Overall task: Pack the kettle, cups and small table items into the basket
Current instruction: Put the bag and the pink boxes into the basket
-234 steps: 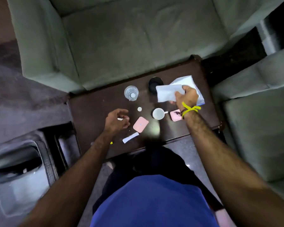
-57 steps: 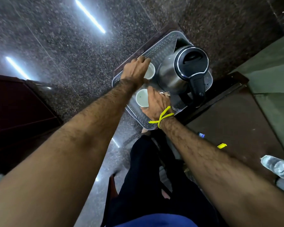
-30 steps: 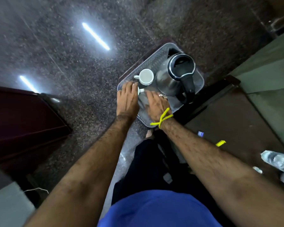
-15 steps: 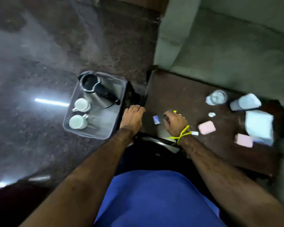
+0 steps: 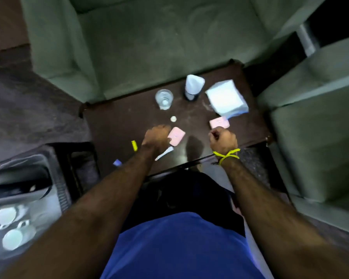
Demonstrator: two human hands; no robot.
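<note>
Head view puts you over the dark wooden bench (image 5: 113, 125), with the grey plastic basket (image 5: 57, 190) on the floor at your lower left; 2 white ceramic cups (image 5: 6, 215) already sit in it beside the dark kettle (image 5: 18, 178). Your left hand (image 5: 156, 137) hovers with curled fingers just beside the pink rectangular sachet (image 5: 176, 135), and whether it pinches anything is hidden. Your right hand (image 5: 223, 137) is closed in a fist just below a second pink sachet (image 5: 219, 123); I cannot tell if it holds something.

The step in hand looks like gathering the small flat items. Sweep them in 1 pass per hand: the pink sachets first, then the white paper stick packet (image 5: 164, 155), the yellow packet (image 5: 134, 146), the blue packet (image 5: 117, 162) at the near edge and the small white round cap (image 5: 173, 118). Flat packets lift badly from a smooth top, so slide each to the bench edge and pinch it there. Keep clear of the clear water glass (image 5: 164, 99).
</note>
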